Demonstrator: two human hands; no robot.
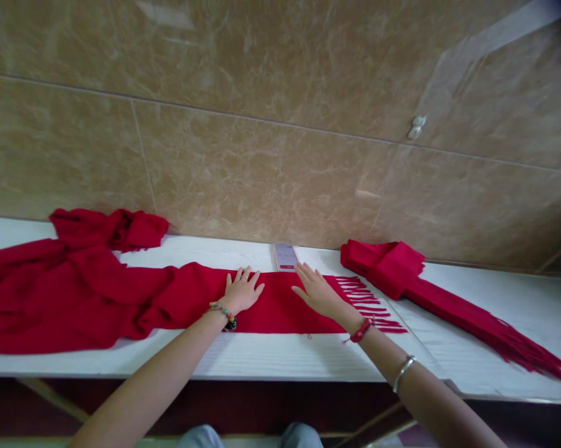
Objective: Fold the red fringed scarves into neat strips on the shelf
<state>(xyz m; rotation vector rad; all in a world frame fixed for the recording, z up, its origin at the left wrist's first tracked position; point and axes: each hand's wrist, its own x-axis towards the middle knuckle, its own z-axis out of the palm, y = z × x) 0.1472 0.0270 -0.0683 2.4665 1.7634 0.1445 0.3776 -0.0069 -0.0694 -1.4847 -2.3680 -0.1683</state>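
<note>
A red fringed scarf (280, 305) lies lengthwise along the white table. Its right part is smooth and flat, with the tassels at the right end; to the left it is rumpled. My left hand (243, 291) rests palm down on the scarf with the fingers spread. Over the flat part nearer the tassels is my right hand (318, 289), fingers stretched out and thumb apart; whether it presses on the cloth I cannot tell. Neither hand grips anything.
A bunched red cloth (107, 229) lies against the tiled wall (261, 174) at the back left. On the right is a folded red scarf (392, 264) with its fringe toward the front edge. A phone (286, 256) lies behind the flat scarf on the white table (280, 364).
</note>
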